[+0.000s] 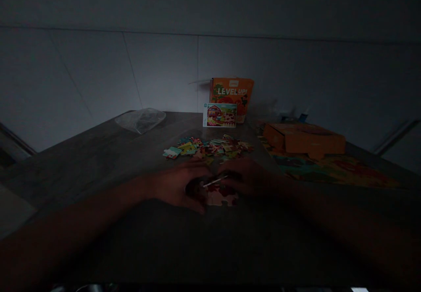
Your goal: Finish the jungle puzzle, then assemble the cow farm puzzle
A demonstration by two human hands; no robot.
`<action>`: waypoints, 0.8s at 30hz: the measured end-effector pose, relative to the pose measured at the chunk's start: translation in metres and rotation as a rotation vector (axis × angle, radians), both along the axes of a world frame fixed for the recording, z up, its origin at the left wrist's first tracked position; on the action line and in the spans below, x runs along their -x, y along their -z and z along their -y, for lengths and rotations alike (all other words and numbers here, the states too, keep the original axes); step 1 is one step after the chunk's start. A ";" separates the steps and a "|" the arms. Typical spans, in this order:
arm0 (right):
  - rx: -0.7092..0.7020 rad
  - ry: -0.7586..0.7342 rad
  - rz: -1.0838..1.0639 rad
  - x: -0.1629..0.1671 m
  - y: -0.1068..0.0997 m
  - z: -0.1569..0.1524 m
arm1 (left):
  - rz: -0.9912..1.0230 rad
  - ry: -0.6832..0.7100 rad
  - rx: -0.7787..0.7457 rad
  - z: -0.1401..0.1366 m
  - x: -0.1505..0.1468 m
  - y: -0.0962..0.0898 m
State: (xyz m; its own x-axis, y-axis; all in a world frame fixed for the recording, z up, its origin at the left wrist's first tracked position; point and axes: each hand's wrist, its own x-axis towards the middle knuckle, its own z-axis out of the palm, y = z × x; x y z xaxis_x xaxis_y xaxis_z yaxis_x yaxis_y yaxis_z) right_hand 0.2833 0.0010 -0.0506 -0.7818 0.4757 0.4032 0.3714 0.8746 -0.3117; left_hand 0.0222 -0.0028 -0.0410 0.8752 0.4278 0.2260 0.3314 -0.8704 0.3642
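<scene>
Dim tabletop [131, 235] beneath, both half-curled hands [180, 183] [248, 174] touch puzzle pieces [221, 196].

The left forearm [98, 213] slants in from towards the worktop's [184, 248] near left corner, the right forearm [322, 213] from towards its near right. The left hand [184, 184] arches, thumb apart from its bent fingers; close beside it, the right hand [248, 173] curls inward, dim and blurred.

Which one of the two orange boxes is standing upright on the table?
The LEVEL UP! box, at the back, behind the small farm picture; the other orange box lies low and flat at the right.
</scene>
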 end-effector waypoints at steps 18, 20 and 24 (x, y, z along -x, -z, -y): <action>0.341 0.112 0.096 -0.003 -0.001 -0.010 | -0.093 0.027 0.045 -0.003 0.011 -0.009; 0.340 0.113 0.117 -0.003 -0.003 -0.010 | -0.101 0.032 0.050 -0.003 0.011 -0.010; 0.360 0.105 0.133 -0.004 -0.006 -0.009 | -0.096 0.043 0.062 -0.002 0.011 -0.013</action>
